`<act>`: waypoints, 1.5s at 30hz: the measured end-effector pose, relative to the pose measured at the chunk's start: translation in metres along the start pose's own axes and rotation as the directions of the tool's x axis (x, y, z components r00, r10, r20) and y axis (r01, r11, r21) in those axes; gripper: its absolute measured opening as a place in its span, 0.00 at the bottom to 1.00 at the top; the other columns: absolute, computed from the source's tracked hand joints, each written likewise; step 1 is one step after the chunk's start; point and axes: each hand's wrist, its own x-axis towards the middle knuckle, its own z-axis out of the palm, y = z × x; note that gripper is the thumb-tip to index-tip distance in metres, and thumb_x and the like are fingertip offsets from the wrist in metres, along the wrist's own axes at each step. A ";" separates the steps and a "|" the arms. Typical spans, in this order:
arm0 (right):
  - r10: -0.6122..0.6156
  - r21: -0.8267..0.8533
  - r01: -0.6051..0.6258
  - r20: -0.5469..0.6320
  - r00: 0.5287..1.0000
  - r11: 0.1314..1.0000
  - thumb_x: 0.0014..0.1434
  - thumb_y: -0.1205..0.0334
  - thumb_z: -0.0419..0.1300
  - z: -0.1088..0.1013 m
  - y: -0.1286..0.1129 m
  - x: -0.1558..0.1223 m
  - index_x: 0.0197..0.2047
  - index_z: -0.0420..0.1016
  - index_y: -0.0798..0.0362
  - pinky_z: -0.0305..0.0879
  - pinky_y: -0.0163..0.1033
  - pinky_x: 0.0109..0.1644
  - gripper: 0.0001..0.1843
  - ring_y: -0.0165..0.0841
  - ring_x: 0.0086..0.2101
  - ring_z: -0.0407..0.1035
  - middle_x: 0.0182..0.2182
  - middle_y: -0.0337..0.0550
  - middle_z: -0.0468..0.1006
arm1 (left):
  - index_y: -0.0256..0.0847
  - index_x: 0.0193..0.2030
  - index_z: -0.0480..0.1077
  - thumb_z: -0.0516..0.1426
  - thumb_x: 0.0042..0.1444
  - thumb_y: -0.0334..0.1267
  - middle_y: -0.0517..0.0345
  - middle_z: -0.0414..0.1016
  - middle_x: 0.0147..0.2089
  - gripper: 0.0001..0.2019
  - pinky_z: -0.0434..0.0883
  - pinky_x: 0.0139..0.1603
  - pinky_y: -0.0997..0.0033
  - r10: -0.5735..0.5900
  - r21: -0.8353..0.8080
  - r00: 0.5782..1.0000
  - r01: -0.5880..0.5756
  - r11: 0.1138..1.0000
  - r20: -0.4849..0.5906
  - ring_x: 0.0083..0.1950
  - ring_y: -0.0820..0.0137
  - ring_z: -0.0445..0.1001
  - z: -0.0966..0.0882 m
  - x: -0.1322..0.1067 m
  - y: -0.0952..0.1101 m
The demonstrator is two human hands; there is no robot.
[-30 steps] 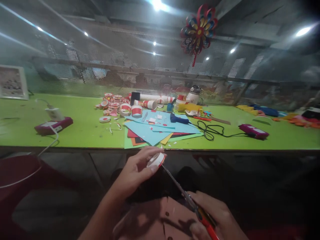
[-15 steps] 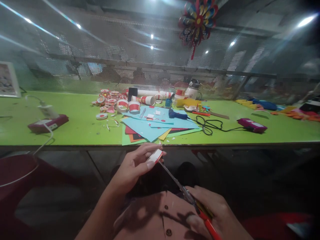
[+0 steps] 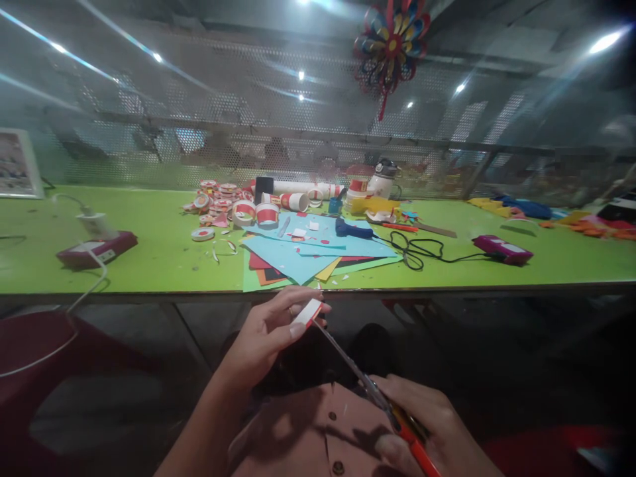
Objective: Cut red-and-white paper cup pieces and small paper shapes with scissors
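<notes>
Between the thumb and fingers of my left hand point(image 3: 265, 331) is a small white paper piece point(image 3: 308, 313) with a red edge, held just in front of the table's edge. My right hand point(image 3: 427, 417) is closed around the red handles of a pair of scissors point(image 3: 372, 391). The blades point up and left, and their tips meet the lower right edge of the paper piece. They look nearly closed. Some of the fingers on the scissor handles are hidden.
On the green table point(image 3: 159, 265) lie light blue paper sheets point(image 3: 308, 265), a dark blue glue gun point(image 3: 354, 229) with a looped black cable, and paper cups point(image 3: 267, 212). Purple power strips point(image 3: 501, 249) sit at both sides. A bottle point(image 3: 382, 177) stands behind.
The paper piece has tilted slightly in my left hand, so more of its red edge shows. The scissors stay at its edge, with their blades closer together.
</notes>
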 end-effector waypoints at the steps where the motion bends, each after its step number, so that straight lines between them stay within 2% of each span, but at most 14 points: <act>1: -0.005 0.008 0.005 -0.001 1.000 1.000 0.54 0.61 0.61 0.000 0.000 0.000 0.40 0.73 0.55 0.68 0.37 0.35 0.10 0.36 0.29 0.70 0.28 0.43 0.74 | 0.41 0.50 0.71 0.59 0.50 0.34 0.48 0.70 0.49 0.18 0.67 0.51 0.61 -0.003 0.003 1.000 0.003 1.000 0.000 0.50 0.57 0.72 0.000 0.000 0.000; 8: -0.049 0.058 0.052 -0.062 0.997 0.997 0.56 0.55 0.59 0.000 0.001 0.003 0.39 0.74 0.55 0.68 0.35 0.33 0.12 0.34 0.27 0.70 0.26 0.42 0.75 | 0.41 0.49 0.72 0.60 0.49 0.35 0.48 0.71 0.48 0.18 0.66 0.50 0.60 -0.004 0.004 1.000 0.004 1.000 -0.003 0.49 0.56 0.72 0.000 0.000 0.001; 22: -0.019 0.025 0.020 -0.045 0.999 0.999 0.56 0.56 0.59 -0.003 -0.002 0.003 0.38 0.75 0.55 0.67 0.35 0.31 0.12 0.34 0.26 0.69 0.26 0.42 0.75 | 0.40 0.49 0.72 0.60 0.49 0.36 0.47 0.71 0.48 0.18 0.67 0.50 0.60 -0.005 0.011 1.000 0.005 1.000 0.011 0.49 0.56 0.72 -0.001 0.004 0.003; 33: -0.068 -0.008 0.067 -0.079 0.995 0.998 0.56 0.55 0.60 -0.001 0.001 0.000 0.36 0.75 0.55 0.67 0.33 0.30 0.12 0.32 0.25 0.69 0.26 0.42 0.76 | 0.40 0.50 0.71 0.60 0.49 0.38 0.46 0.75 0.47 0.19 0.67 0.50 0.59 -0.056 0.021 0.998 0.055 0.998 0.025 0.46 0.57 0.74 0.000 0.004 0.004; 36: -0.060 -0.038 0.057 -0.087 0.994 0.998 0.55 0.56 0.61 -0.003 0.000 -0.001 0.40 0.75 0.55 0.67 0.34 0.32 0.13 0.33 0.26 0.70 0.26 0.42 0.76 | 0.40 0.50 0.70 0.59 0.51 0.38 0.45 0.75 0.49 0.18 0.65 0.52 0.58 -0.064 0.054 0.997 0.061 0.997 0.042 0.48 0.56 0.73 0.000 0.004 0.005; 39: -0.035 -0.039 0.032 -0.074 0.997 0.999 0.56 0.58 0.61 -0.007 -0.003 -0.001 0.39 0.75 0.54 0.68 0.33 0.31 0.10 0.33 0.26 0.70 0.25 0.41 0.76 | 0.40 0.51 0.70 0.58 0.53 0.37 0.46 0.74 0.50 0.17 0.65 0.53 0.56 -0.046 0.109 0.998 0.041 0.993 0.042 0.51 0.54 0.72 0.000 0.003 0.007; 45: -0.010 0.021 0.011 -0.063 0.998 1.000 0.55 0.64 0.60 -0.008 -0.009 0.001 0.37 0.75 0.53 0.70 0.34 0.34 0.06 0.34 0.28 0.72 0.29 0.42 0.78 | 0.41 0.52 0.69 0.57 0.55 0.37 0.47 0.76 0.46 0.17 0.68 0.47 0.62 -0.080 0.229 0.996 0.069 0.971 0.039 0.48 0.57 0.73 0.000 -0.001 0.017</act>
